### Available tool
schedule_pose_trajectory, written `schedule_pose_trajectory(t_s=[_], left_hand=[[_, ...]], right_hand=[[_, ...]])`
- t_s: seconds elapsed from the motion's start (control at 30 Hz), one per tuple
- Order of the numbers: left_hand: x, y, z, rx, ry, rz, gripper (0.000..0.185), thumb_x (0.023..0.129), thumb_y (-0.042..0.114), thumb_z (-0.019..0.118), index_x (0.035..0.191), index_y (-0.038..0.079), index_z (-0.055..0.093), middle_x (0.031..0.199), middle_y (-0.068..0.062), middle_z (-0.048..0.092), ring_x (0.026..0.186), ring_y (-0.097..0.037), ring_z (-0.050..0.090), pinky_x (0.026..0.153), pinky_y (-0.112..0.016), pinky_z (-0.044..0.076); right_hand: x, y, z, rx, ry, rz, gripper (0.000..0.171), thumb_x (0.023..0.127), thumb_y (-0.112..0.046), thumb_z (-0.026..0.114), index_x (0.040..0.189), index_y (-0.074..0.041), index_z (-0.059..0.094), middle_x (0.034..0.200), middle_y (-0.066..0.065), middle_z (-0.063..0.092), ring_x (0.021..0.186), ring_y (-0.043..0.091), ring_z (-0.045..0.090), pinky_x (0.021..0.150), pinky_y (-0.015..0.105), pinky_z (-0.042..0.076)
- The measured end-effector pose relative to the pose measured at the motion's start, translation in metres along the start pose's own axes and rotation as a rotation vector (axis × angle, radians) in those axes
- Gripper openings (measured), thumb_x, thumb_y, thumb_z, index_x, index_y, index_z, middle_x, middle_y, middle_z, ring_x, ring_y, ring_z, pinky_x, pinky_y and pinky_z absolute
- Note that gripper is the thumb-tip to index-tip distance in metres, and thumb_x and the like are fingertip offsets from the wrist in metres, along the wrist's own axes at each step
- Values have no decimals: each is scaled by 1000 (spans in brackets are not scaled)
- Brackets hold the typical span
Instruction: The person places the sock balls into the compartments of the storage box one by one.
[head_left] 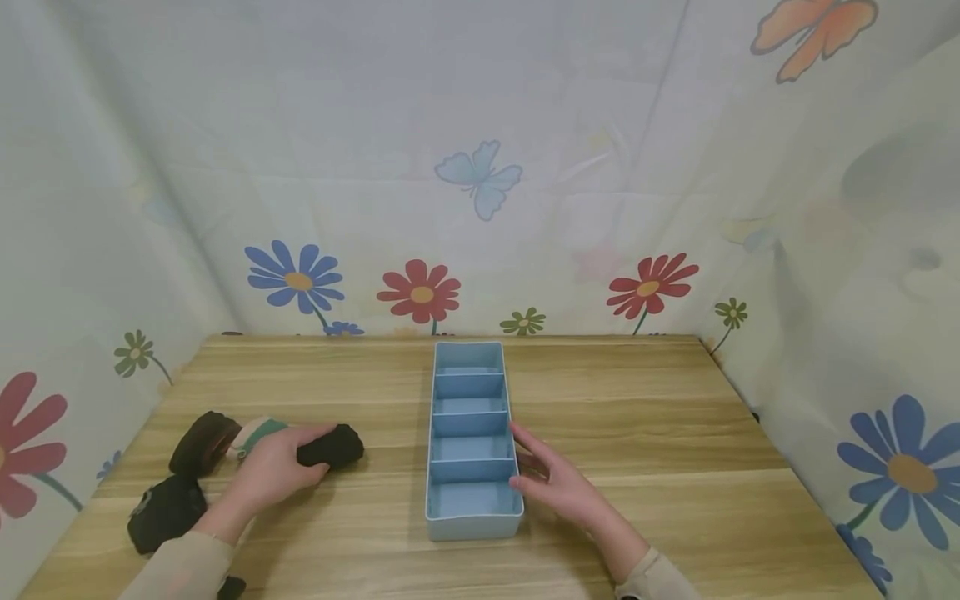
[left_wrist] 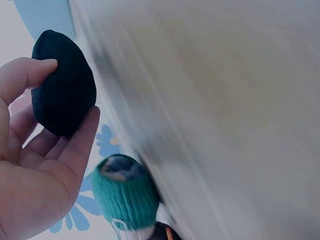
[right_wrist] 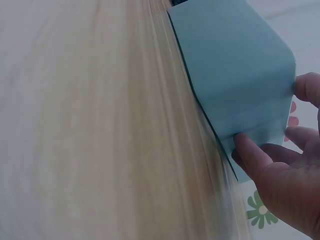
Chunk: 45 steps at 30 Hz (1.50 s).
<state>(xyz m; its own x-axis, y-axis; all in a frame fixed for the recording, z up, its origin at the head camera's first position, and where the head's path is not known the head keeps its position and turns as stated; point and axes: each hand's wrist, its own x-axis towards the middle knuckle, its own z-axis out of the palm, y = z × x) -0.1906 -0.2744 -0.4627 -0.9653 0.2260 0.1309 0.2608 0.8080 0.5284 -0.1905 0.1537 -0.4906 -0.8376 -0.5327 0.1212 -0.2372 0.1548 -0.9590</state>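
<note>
1. The black roll (head_left: 331,447) lies on the table (head_left: 645,417) left of the tray (head_left: 471,442), its left end inside the left hand (head_left: 279,467). In the left wrist view the thumb sits on top of the roll (left_wrist: 64,85) and the fingers (left_wrist: 80,140) curl under it, so the left hand (left_wrist: 35,170) grips it.
2. The right hand (head_left: 558,483) rests against the tray's right wall near its near end. The fingers lie fairly straight along the wall, and the thumb touches it lower down. In the right wrist view the fingertips (right_wrist: 247,150) press the tray (right_wrist: 235,75); the right hand (right_wrist: 285,180) does not wrap around it.
3. Both forearms reach in from the near edge in beige sleeves, palms turned inward.
4. The tray is a long, narrow, pale blue plastic box with rounded corners, split by cross walls into five compartments running near to far.
5. The black roll is soft, matte cloth, oval in shape.
6. Just left of it lie a green-and-white roll (head_left: 255,433) and a dark brown roll (head_left: 202,442), with another black bundle (head_left: 165,510) nearer. The green one (left_wrist: 125,192) looks knitted.
7. The table is light wood grain.
</note>
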Motion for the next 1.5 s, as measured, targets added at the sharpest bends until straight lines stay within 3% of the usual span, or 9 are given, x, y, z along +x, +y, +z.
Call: schedule_pose_trajectory(t_s=[0.3,0.53,0.87,1.23,1.5], left_hand=[[18,15,10,-53,59,51,58,80,13,77,135,5,61,129,-19,63,119,-43,57,96,-58,47],[29,29,17,-79,53,50,59,83,14,75,139,9,59,133,-17,60,123,-43,53,98,-59,44],[43,55,18,-90,78,56,59,83,17,77,139,11,59,133,-18,61,122,-41,55,98,-58,46],[62,71,23,-131,112,101,59,82,14,77,138,11,60,134,-15,60,122,-39,55,98,-56,47],[81,89,21,-144,121,123,61,82,17,78,140,13,59,134,-14,61,122,-38,55,98,-56,46]], right_hand=[[0,1,0,-17,6,11,74,96,-5,64,156,-1,23,160,22,22,135,48,39,109,57,32],[0,0,0,-16,8,6,74,95,-7,65,156,-2,23,160,22,22,134,48,40,109,56,33],[-1,-3,0,-23,14,13,73,96,-7,65,156,-2,24,159,22,23,134,49,39,109,57,32],[-1,-2,1,-29,14,1,73,96,-7,64,156,-1,24,159,23,23,134,49,40,108,58,33],[-1,-3,1,-42,22,-1,72,95,-5,64,156,0,24,158,24,24,133,49,40,107,58,33]])
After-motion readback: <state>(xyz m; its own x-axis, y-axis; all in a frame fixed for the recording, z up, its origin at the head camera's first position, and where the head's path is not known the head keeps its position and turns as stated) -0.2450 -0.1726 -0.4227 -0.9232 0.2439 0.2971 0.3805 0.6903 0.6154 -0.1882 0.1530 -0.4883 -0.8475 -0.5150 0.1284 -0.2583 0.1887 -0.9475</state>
